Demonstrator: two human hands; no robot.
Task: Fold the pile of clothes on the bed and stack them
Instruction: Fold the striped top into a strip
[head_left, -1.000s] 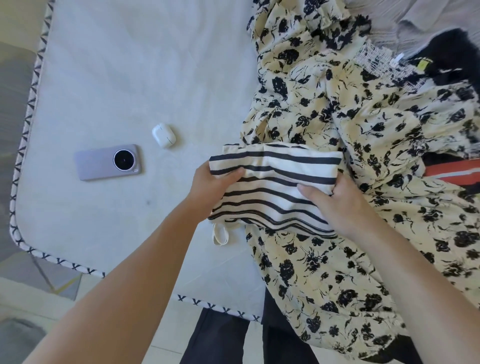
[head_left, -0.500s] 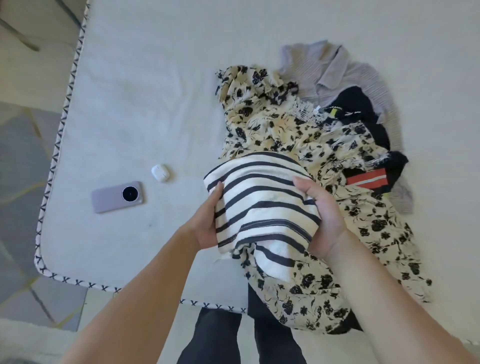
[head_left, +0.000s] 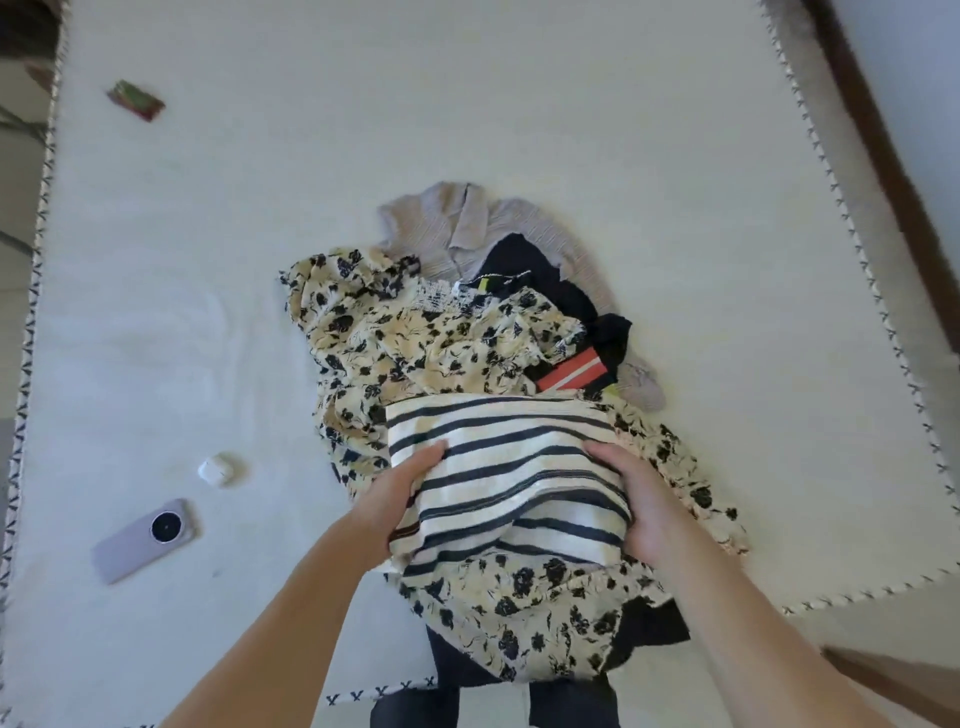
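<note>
- The left hand (head_left: 397, 501) grips the left side of the folded striped top (head_left: 506, 478), with its thumb on top of the cloth.
- The right hand (head_left: 641, 506) grips the right side of the same striped top, fingers curled around its edge.
- The striped top sits above the near part of the pile, right over the flowery dress (head_left: 415, 338).
- The flowery dress is cream with black flowers. Its near end hangs over the near edge of the bed (head_left: 571, 104).
- To the left on the bed lie a phone (head_left: 145, 540) and, just beyond it, a small white case (head_left: 221, 469).
- Past the dress is a black top (head_left: 545, 280) with a red patch (head_left: 571, 370).
- Farthest in the pile lies a gray shirt (head_left: 467, 223).
- Far to the left on the bed is a small green and red packet (head_left: 136, 100).
</note>
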